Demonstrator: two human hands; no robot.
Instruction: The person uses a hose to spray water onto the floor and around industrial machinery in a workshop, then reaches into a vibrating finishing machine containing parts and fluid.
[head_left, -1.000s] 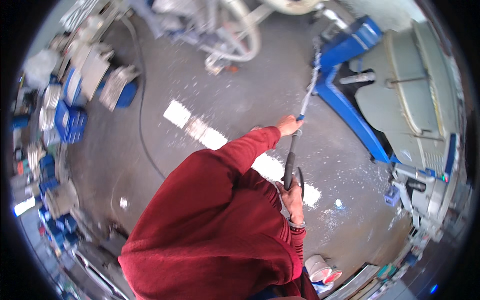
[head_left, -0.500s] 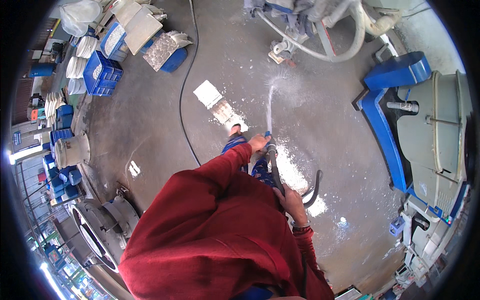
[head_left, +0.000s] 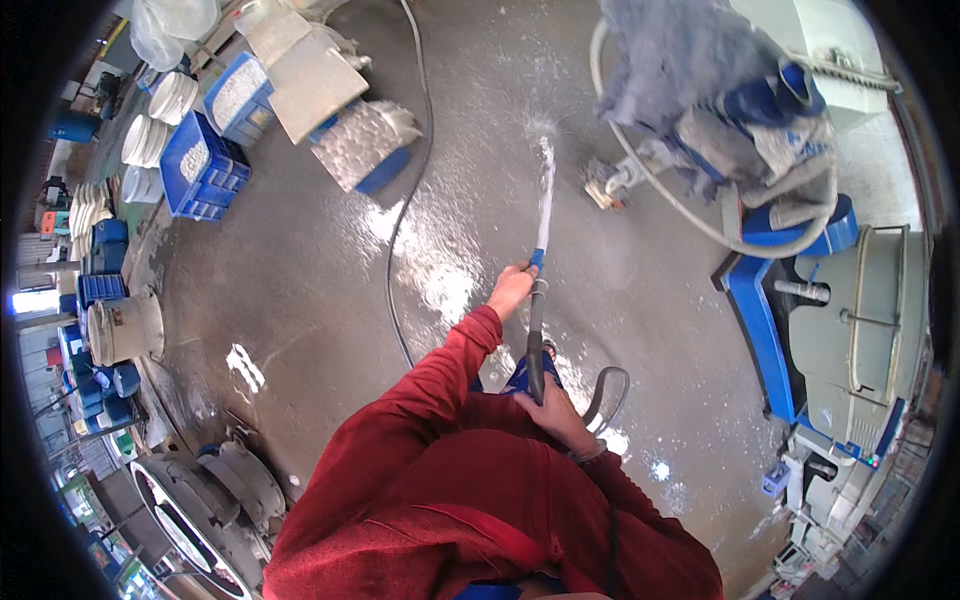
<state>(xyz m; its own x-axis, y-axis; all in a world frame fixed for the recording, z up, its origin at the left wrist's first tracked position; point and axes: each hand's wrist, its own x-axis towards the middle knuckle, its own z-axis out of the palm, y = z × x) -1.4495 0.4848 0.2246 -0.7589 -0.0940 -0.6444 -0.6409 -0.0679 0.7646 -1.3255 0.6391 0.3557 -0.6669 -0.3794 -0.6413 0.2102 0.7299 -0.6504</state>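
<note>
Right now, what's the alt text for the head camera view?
A person's left hand grips a hose near its blue nozzle, right hand farther back, spraying water across the wet floor; blue crates stand left, a blue-grey machine right.

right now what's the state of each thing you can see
Left hand, closed at the blue nozzle
Right hand, closed around the hose
Blue nozzle, spraying water
Floor, wet and shiny
Dark line, lying curved on the floor
Blue crate, open, holding white pieces
</note>
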